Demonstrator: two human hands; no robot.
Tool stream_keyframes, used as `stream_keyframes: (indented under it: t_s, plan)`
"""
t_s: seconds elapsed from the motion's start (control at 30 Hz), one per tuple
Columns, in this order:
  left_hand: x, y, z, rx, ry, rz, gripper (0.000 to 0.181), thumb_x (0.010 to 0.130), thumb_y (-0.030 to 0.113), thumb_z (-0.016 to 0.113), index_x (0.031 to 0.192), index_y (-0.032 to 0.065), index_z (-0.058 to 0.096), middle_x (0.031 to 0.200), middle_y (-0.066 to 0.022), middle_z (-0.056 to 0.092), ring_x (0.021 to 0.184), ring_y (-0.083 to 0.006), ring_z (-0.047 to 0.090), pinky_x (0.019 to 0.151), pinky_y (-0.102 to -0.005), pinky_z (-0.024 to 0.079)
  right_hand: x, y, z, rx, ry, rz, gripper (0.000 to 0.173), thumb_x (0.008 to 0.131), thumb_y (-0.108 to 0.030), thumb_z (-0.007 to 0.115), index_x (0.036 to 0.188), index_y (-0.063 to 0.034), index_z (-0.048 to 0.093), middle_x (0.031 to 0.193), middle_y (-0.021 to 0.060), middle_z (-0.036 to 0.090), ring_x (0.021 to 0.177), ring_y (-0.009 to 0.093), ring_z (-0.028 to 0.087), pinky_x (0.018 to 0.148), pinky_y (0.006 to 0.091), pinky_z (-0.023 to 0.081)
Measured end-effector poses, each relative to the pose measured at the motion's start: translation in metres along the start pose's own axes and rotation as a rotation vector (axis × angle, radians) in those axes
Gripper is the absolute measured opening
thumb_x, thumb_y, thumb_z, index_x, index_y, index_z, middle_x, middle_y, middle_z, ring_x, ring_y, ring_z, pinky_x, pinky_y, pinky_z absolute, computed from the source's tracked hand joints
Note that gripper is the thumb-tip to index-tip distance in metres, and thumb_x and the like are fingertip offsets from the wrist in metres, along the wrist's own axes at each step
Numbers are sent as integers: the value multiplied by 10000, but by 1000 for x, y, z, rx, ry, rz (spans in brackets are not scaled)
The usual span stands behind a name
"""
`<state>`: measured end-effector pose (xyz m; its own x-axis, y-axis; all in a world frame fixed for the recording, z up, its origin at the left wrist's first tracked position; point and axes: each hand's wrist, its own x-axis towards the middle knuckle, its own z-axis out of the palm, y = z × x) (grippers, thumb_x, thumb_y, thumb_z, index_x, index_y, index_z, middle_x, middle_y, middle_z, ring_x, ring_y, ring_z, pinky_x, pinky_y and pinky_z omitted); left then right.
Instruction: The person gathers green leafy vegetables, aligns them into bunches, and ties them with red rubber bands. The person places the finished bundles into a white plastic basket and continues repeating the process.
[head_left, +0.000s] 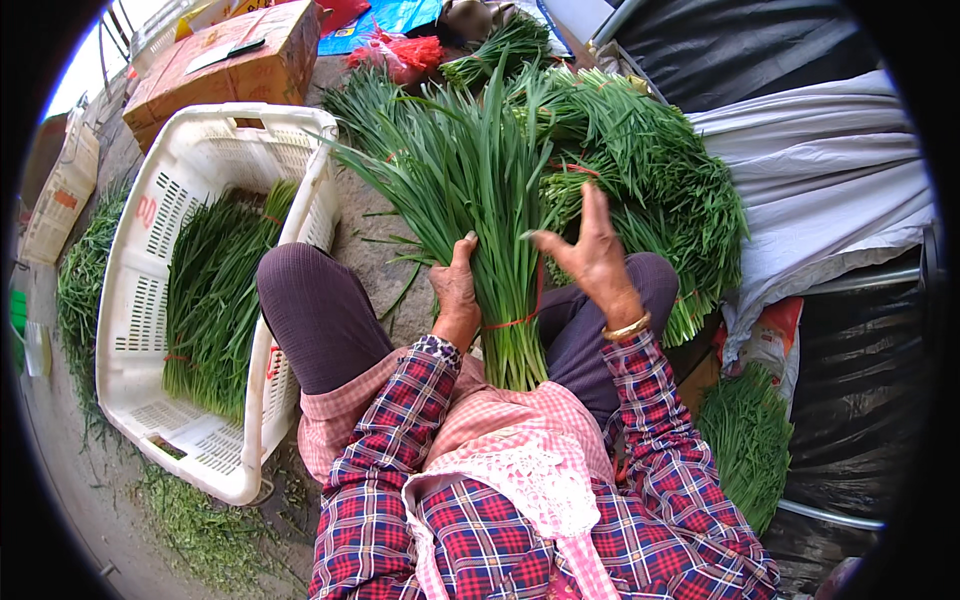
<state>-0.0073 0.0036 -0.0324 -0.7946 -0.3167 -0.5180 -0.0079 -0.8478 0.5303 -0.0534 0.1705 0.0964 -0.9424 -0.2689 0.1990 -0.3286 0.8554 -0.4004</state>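
Note:
Between my knees stands a bunch of long green garlic chives, leaf tips pointing away from me and pale stem ends against my checked apron. A thin red tie circles its lower stems. My left hand grips the bunch from its left side, thumb up along the leaves. To the right of the bunch, my right hand is raised with thumb and fingers spread, holding nothing. Behind that hand lies a large heap of tied chive bunches.
At left, a white plastic crate holds several tied chive bunches. Beyond it sits a cardboard box. Red ties lie at the back. Trimmings litter the ground, and grey cloth drapes over black sheeting at right.

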Motion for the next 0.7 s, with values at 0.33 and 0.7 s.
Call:
stream_keyframes:
  t_s: [0.33, 0.7]
  plan:
    - [-20, 8, 9, -25, 36, 11, 294, 901, 197, 744, 1080, -33, 707, 1021, -75, 734, 836, -186, 695, 783, -337, 567, 7, -13, 71, 489, 85, 203, 1096, 735, -282, 865, 1571, 21, 225, 1412, 277, 551, 1257, 393, 587, 1087, 431, 471]
    - [-18, 3, 5, -159, 10, -59, 255, 902, 175, 719, 1064, -21, 696, 1014, -101, 738, 854, -226, 718, 790, -377, 596, -5, -11, 54, 807, 292, 238, 817, 761, -37, 776, 1477, 21, 388, 1243, 121, 653, 1024, 205, 657, 949, 336, 532]
